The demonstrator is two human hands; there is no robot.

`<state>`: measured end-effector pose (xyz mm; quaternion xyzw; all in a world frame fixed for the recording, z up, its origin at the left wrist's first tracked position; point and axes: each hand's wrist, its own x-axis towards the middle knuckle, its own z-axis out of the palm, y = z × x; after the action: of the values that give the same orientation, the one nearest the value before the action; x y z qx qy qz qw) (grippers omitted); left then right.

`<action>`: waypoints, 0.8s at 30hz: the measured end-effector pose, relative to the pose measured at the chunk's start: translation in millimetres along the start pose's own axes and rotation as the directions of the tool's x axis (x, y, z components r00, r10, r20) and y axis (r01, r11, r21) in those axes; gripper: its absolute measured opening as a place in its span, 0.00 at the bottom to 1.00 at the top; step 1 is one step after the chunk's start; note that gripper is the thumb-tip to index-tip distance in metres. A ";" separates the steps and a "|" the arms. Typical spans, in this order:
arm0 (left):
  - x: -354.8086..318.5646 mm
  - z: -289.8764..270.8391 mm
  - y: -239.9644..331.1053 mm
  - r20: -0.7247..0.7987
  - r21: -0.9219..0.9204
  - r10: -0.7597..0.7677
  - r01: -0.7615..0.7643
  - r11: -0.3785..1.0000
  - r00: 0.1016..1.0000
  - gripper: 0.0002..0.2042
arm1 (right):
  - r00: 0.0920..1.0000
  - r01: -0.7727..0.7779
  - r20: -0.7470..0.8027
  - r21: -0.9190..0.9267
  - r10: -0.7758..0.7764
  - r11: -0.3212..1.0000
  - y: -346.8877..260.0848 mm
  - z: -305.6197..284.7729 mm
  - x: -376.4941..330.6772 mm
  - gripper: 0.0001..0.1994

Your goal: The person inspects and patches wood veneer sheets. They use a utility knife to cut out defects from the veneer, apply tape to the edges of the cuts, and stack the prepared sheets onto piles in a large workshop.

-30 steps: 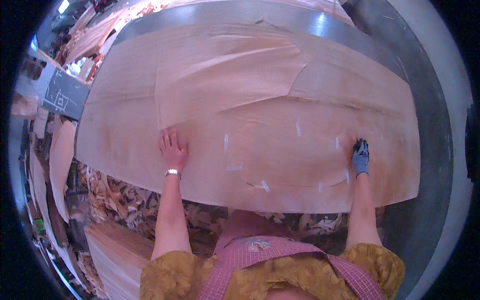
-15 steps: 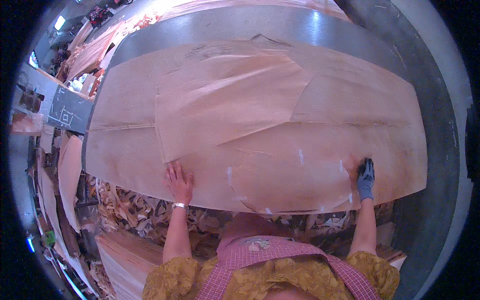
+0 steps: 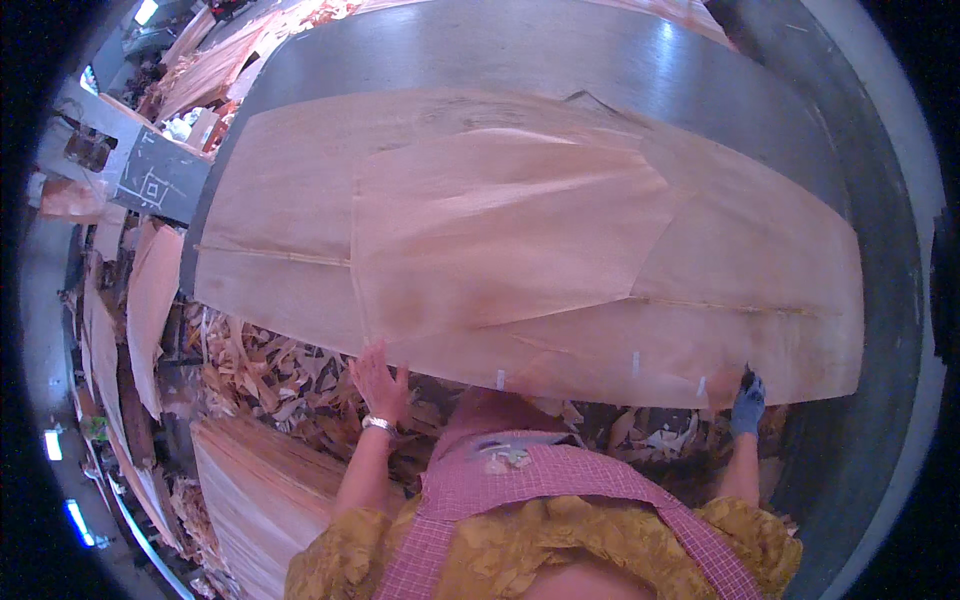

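A wide, thin sheet of tan wood veneer [image 3: 270,180] covers much of a grey table. A lighter veneer piece [image 3: 500,220] lies over its middle, with a crease and torn edges. Small white tape strips [image 3: 635,363] show along the near side. My bare left hand [image 3: 382,390], a metal-banded watch at its wrist, rests by the sheet's near edge with fingers outstretched. My right hand [image 3: 748,402], in a blue-grey glove with dark fingertips, lies on the near right part of the sheet, fingers extended and slightly blurred.
The smooth grey tabletop [image 3: 520,45] shows beyond the sheet. Wood scraps [image 3: 265,370] pile up below the near edge, beside a stack of veneer sheets [image 3: 250,480]. At left stand a dark box with white markings [image 3: 155,180] and long leaning veneer strips [image 3: 152,310].
The veneer sheet has slid toward me, baring more tabletop behind it. Its nearest tape strips have gone from sight. Both hands have drawn back toward my body, and the view has shifted slightly.
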<state>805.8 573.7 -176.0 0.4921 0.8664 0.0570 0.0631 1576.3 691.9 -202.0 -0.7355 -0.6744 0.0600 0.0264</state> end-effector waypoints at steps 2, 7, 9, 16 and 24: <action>36.5 0.2 -6.4 -0.110 -0.083 -0.073 0.064 0.994 0.991 0.34 | 0.993 0.079 -0.099 0.164 -0.064 0.983 -58.7 -7.4 49.3 0.16; 146.7 11.8 -2.7 -0.164 -0.222 -0.348 0.309 0.925 0.923 0.34 | 0.866 0.492 -0.225 0.233 -0.446 0.839 -307.1 -5.6 113.4 0.17; 172.7 -10.5 13.2 -0.022 -0.257 -0.379 0.361 0.897 0.925 0.34 | 0.825 0.561 -0.202 0.186 -0.527 0.807 -389.0 -34.1 136.9 0.17; 209.3 14.3 -30.8 -0.038 -0.660 -0.504 0.357 0.661 0.863 0.22 | 0.789 0.528 -0.350 -0.037 -0.506 0.849 -512.7 -21.3 330.1 0.13; 233.9 13.0 -107.4 0.269 -0.834 -0.474 0.448 0.321 0.839 0.11 | 0.896 0.442 0.052 -0.158 -0.440 0.883 -501.3 8.4 439.1 0.14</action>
<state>598.4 720.7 -218.5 0.1213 0.8153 0.4755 0.3073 1116.2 1173.1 -173.3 -0.5620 -0.8267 0.0017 -0.0269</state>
